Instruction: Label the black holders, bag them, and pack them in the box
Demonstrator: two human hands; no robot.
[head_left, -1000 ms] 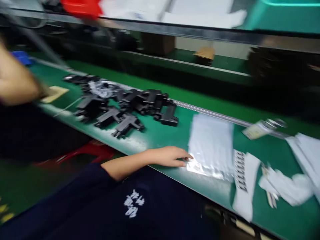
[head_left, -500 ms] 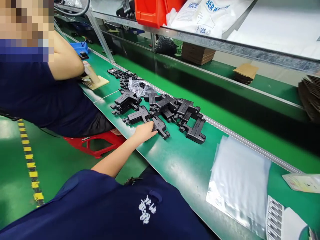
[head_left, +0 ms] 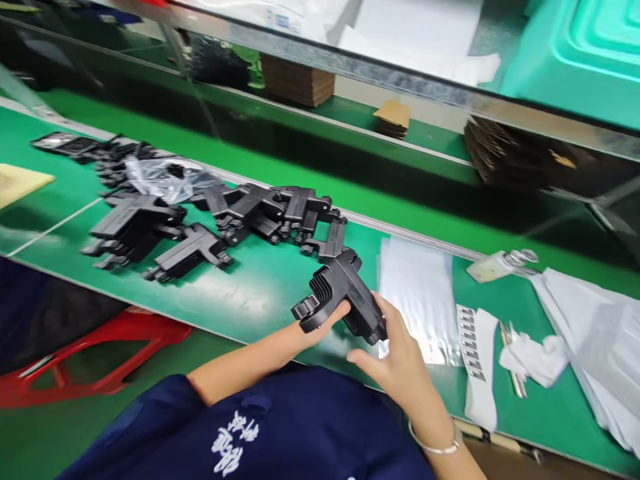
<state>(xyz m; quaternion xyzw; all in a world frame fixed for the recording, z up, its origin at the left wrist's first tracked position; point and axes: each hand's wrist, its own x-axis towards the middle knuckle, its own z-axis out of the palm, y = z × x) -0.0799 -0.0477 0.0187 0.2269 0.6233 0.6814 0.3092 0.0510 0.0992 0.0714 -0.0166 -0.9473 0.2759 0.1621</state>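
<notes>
My left hand (head_left: 325, 325) grips a black plastic clamp holder (head_left: 353, 292), its thumb on the near side and its other fingers hidden beneath. The holder is T-shaped, with ribbed jaws and a small knob, and is tilted above the bench. Close against the holder's right side is my right hand (head_left: 403, 357), thumb spread wide; whether its fingertips touch cannot be made out. Several similar black holders (head_left: 193, 252) lie in a loose row on the green bench (head_left: 250, 303) to the left. Clear plastic bags (head_left: 415, 293) lie flat behind my right hand.
A strip of labels (head_left: 473, 343), a crumpled white cloth (head_left: 533, 359) and a small bottle (head_left: 493, 265) lie to the right, beside large white bags (head_left: 595, 340). Above the bench runs a metal-edged shelf (head_left: 400, 83). A red stool (head_left: 135, 347) stands at lower left.
The left hand has picked up one black holder from the group and brought it right, closer to my body. My right hand has come into view beside it. The view has swung right.
</notes>
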